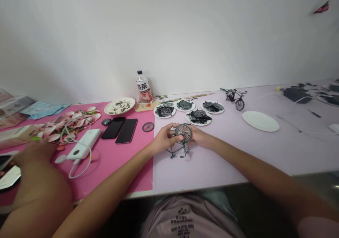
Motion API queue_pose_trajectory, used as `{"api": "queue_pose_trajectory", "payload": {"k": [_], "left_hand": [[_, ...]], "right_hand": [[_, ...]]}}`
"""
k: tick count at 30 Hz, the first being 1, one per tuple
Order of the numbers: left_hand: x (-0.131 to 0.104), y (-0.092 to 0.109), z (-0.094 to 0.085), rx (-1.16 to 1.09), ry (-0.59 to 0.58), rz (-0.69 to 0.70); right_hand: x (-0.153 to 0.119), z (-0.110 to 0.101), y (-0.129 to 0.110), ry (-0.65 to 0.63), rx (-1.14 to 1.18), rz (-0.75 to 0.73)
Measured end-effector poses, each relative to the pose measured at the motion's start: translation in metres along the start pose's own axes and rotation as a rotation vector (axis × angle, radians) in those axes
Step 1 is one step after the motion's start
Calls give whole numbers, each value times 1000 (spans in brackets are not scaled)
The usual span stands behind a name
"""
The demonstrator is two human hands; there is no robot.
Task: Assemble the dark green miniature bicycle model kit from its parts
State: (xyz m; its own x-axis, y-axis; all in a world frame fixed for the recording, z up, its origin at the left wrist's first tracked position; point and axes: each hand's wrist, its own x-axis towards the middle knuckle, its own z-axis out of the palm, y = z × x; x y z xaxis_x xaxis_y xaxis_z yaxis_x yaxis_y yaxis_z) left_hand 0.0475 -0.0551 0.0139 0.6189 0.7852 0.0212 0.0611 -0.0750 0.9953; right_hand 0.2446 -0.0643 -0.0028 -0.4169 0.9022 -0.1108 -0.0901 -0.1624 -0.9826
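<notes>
A small green model bicycle (177,149) is held upside down over the light purple mat. Its spoked wheel (183,132) points up, between my two hands. My left hand (165,138) grips the wheel from the left, with the thumb on its hub. On the right side, my right hand (199,137) is closed at the wheel's edge, its fingertips partly hidden behind the wheel. A loose wheel (148,126) lies on the pink mat to the left. Just beyond my hands are white plates of dark bicycle parts (198,117).
A finished-looking bicycle (235,98) stands near an oval white plate (260,121) at the right. Two phones (126,131), a white power bank (84,144), a bottle (144,88) and pink petals (66,123) lie left. Another person's arm (39,181) reaches in at far left.
</notes>
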Motion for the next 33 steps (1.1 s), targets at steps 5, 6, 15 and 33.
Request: {"api": "queue_pose_trajectory", "payload": {"k": [5,6,15,33], "left_hand": [[2,-3,-1,-20,29,12],[2,-4,-1,-21,31,13],[-1,2,-2,27,9,42],[3,29,-24,-63,387,68]], "right_hand": [[3,-2,0,-16,151,64],[3,-3,0,-33,159,63],[-1,-5,-2,-53,122,45],[-6,-21,-17,425,-623,-428]]}}
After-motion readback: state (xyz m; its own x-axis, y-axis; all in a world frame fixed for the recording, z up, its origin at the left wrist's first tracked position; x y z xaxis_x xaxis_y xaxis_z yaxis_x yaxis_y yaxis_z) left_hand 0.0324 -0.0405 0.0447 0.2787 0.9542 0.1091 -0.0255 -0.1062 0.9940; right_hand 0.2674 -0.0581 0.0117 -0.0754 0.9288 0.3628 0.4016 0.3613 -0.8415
